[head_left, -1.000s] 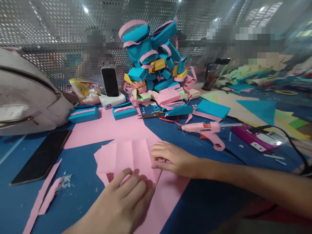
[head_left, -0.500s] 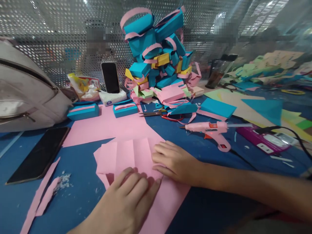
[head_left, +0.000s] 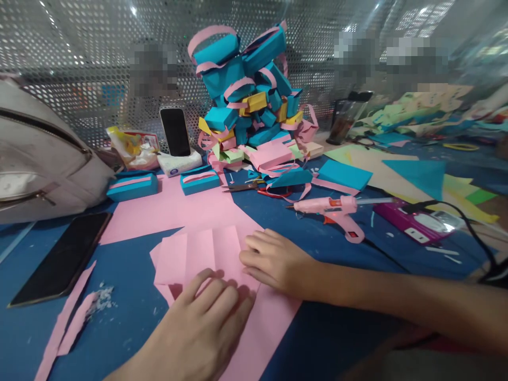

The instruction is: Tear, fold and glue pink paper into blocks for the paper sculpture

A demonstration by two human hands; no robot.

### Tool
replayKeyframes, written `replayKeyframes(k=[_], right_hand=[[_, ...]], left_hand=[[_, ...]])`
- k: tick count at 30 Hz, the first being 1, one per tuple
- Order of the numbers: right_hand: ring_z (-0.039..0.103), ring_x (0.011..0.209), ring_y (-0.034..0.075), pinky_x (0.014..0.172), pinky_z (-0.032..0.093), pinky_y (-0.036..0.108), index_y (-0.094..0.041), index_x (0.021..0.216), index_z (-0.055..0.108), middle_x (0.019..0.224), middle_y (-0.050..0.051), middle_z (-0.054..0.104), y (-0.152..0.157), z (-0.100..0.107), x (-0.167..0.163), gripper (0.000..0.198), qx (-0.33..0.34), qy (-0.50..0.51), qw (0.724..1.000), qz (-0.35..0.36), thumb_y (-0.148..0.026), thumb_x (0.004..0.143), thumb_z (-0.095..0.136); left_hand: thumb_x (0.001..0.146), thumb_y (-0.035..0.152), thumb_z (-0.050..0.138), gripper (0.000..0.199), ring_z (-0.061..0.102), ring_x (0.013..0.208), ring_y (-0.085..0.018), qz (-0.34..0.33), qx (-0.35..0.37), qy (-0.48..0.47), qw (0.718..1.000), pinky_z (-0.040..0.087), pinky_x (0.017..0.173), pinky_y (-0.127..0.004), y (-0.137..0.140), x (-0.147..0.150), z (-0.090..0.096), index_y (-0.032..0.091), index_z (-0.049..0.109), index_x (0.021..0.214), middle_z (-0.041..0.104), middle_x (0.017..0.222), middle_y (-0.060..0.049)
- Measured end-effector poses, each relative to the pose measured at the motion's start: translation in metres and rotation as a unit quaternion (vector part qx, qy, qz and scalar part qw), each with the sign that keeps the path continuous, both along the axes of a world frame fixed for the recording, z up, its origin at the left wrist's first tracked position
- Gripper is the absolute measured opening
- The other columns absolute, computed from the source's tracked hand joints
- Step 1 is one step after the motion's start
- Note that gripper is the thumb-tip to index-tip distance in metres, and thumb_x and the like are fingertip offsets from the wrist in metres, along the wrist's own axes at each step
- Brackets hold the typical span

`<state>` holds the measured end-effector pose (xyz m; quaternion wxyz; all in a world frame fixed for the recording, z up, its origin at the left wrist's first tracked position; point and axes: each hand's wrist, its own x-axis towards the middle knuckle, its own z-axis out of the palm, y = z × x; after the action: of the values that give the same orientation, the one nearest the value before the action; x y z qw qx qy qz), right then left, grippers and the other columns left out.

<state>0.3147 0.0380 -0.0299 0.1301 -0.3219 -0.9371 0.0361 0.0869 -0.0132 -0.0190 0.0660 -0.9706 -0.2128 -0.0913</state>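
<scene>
While both palms press flat with fingers extended, gripping nothing, the left hand (head_left: 202, 330) and right hand (head_left: 273, 262) pin the creased pink paper (head_left: 206, 254) to the blue table (head_left: 130, 296); light and floppy, it likely handles best by its folded edges.

1. Open blue table (head_left: 130, 296) left of the folded pink paper (head_left: 198, 254).
2. Blocked further left by a flat black phone (head_left: 59, 259) (and loose pink strips (head_left: 63, 328)).
3. Hemmed right by a glue gun (head_left: 337, 209), behind by scissors (head_left: 246, 187) and stacked paper boxes (head_left: 250, 100).

Left hand (head_left: 198, 330), right hand (head_left: 273, 262): bare, sleeveless forearms.
</scene>
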Motion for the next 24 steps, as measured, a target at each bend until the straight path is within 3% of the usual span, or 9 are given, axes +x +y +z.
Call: replayKeyframes(k=[4, 7, 9, 12, 16, 20, 24], right_hand=[[0.049, 0.086, 0.021, 0.076, 0.035, 0.034, -0.017, 0.091, 0.057, 0.094, 0.006, 0.058, 0.003, 0.003, 0.000, 0.018, -0.016, -0.013, 1.000, -0.008, -0.032, 0.099, 0.050], [0.053, 0.087, 0.020, 0.077, 0.039, 0.032, -0.016, 0.098, 0.056, 0.097, 0.007, 0.060, 0.003, 0.009, 0.006, 0.012, -0.055, 0.033, 0.997, -0.046, -0.022, 0.100, 0.046], [0.054, 0.088, 0.018, 0.076, 0.040, 0.030, -0.015, 0.103, 0.058, 0.099, 0.007, 0.060, -0.003, 0.016, 0.013, 0.017, -0.060, 0.083, 0.993, -0.051, -0.016, 0.100, 0.041], [0.051, 0.083, 0.018, 0.072, 0.038, 0.030, -0.017, 0.104, 0.064, 0.092, 0.006, 0.057, -0.020, 0.023, 0.026, 0.025, -0.032, 0.102, 0.994, -0.003, -0.021, 0.101, 0.040], [0.049, 0.081, 0.020, 0.069, 0.036, 0.032, -0.024, 0.120, 0.064, 0.089, 0.005, 0.055, -0.042, 0.019, 0.038, 0.028, -0.067, 0.033, 0.997, 0.029, -0.029, 0.100, 0.045], [0.049, 0.081, 0.020, 0.070, 0.036, 0.032, -0.032, 0.131, 0.059, 0.086, 0.004, 0.055, -0.043, 0.009, 0.047, 0.035, -0.092, 0.026, 0.995, -0.037, -0.030, 0.102, 0.041], [0.052, 0.078, 0.020, 0.071, 0.039, 0.034, -0.028, 0.128, 0.063, 0.083, 0.004, 0.058, -0.037, 0.005, 0.056, 0.037, -0.077, 0.052, 0.992, -0.087, -0.025, 0.102, 0.037]], left_hand=[[0.097, 0.016, 0.042, 0.044, 0.051, 0.109, -0.028, -0.003, -0.016, 0.002, 1.000, 0.030, 0.101, -0.046, 0.002, 0.002, 0.010, 0.011, 0.050, 0.140, 0.058, 0.135, -0.008], [0.096, 0.016, 0.042, 0.047, 0.049, 0.115, -0.028, 0.000, -0.034, 0.023, 0.999, 0.031, 0.101, -0.045, 0.003, 0.002, 0.017, 0.016, 0.047, 0.142, 0.049, 0.146, -0.005], [0.095, 0.017, 0.043, 0.049, 0.050, 0.115, -0.028, 0.007, -0.047, 0.037, 0.998, 0.032, 0.101, -0.046, 0.003, 0.002, 0.019, 0.017, 0.045, 0.144, 0.046, 0.149, -0.005], [0.094, 0.018, 0.044, 0.051, 0.050, 0.116, -0.028, 0.014, -0.059, 0.036, 0.998, 0.032, 0.102, -0.047, 0.002, 0.000, 0.020, 0.018, 0.043, 0.145, 0.044, 0.151, -0.005], [0.095, 0.019, 0.044, 0.051, 0.050, 0.117, -0.028, 0.005, -0.060, 0.032, 0.998, 0.033, 0.103, -0.047, 0.001, -0.001, 0.020, 0.017, 0.043, 0.145, 0.043, 0.152, -0.005], [0.096, 0.017, 0.044, 0.048, 0.052, 0.117, -0.029, -0.005, -0.014, 0.030, 0.999, 0.032, 0.103, -0.047, 0.003, 0.000, 0.017, 0.014, 0.046, 0.143, 0.049, 0.148, -0.007], [0.096, 0.015, 0.045, 0.048, 0.052, 0.120, -0.030, -0.015, 0.020, 0.038, 0.999, 0.029, 0.105, -0.049, 0.005, -0.002, 0.010, 0.014, 0.044, 0.144, 0.049, 0.148, -0.009]])
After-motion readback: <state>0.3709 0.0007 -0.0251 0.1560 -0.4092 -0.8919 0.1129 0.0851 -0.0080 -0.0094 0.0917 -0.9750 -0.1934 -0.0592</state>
